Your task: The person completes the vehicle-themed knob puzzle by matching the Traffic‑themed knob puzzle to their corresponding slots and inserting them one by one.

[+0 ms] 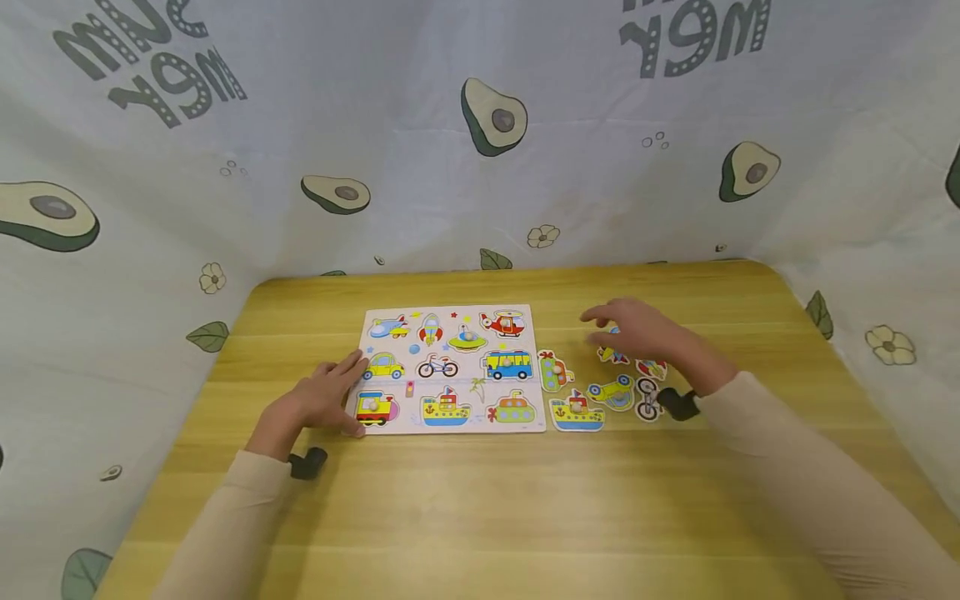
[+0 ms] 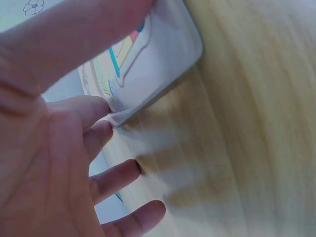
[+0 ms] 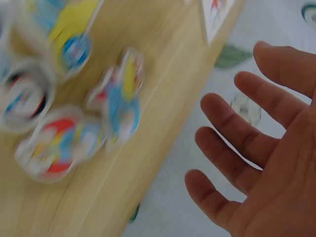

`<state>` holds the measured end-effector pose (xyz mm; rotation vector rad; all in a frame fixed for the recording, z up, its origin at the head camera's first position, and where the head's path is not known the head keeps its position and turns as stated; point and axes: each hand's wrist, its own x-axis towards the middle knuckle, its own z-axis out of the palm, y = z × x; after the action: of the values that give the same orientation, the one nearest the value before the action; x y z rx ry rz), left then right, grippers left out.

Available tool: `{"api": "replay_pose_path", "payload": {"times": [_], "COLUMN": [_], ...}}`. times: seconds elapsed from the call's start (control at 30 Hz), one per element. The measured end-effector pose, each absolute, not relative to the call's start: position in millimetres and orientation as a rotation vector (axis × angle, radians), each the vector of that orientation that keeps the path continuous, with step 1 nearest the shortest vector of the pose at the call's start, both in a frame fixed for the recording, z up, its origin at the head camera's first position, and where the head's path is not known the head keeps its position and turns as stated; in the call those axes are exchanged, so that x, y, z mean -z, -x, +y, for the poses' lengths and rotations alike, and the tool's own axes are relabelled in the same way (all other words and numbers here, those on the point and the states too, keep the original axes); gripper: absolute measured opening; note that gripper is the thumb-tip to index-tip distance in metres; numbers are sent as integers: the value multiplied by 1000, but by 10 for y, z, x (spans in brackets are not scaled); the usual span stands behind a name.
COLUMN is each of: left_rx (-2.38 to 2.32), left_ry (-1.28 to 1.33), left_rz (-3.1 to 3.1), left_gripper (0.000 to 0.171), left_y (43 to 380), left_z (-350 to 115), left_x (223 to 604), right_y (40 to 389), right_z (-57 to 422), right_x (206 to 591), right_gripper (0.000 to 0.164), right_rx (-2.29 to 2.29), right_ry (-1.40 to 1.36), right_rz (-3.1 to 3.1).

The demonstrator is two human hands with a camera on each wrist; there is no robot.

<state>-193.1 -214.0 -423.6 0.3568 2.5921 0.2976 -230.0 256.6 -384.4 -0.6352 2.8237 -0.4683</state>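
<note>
A vehicle puzzle board (image 1: 465,400) lies flat on the table, with knobs showing on the bus (image 1: 507,364) and train (image 1: 375,407). My left hand (image 1: 324,398) rests at the board's left edge, thumb near the front corner. In the left wrist view its fingers (image 2: 116,180) are spread, some touching the board's rim. Right of the board, my right hand (image 1: 637,329) hovers with loose fingers and nothing held. Near it lie loose pieces: an airplane (image 1: 613,357), rocket (image 1: 652,369), bicycle (image 1: 647,402), upside-down car (image 1: 613,393), ship (image 1: 576,414) and submarine (image 1: 555,375).
The wooden table (image 1: 480,517) has a far edge against an avocado-print cloth (image 1: 420,225), which also hangs at both sides. Small dark devices (image 1: 307,463) are worn at both wrists. The loose pieces are blurred in the right wrist view.
</note>
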Motion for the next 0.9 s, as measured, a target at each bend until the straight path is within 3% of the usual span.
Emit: {"api": "replay_pose_path", "payload": {"times": [0.27,0.47,0.9], "left_rx": [-241,-239,-248], "left_ry": [-350,-308,-306], "left_rz": [2594,2580,2570], "left_gripper": [115,117,115], "left_y": [1975,1958,1938], "left_z": [-2083,-2070,-2059], "left_x": [4191,4162,4170], "right_y": [2003,2009,2203], "right_z": [3148,3122,2996], "right_x": [3875,4004,4308], "right_gripper": [34,29,42], "right_rx": [642,713,498], "right_ry": [529,521,295], "right_rz": [2889,2923,2877]}}
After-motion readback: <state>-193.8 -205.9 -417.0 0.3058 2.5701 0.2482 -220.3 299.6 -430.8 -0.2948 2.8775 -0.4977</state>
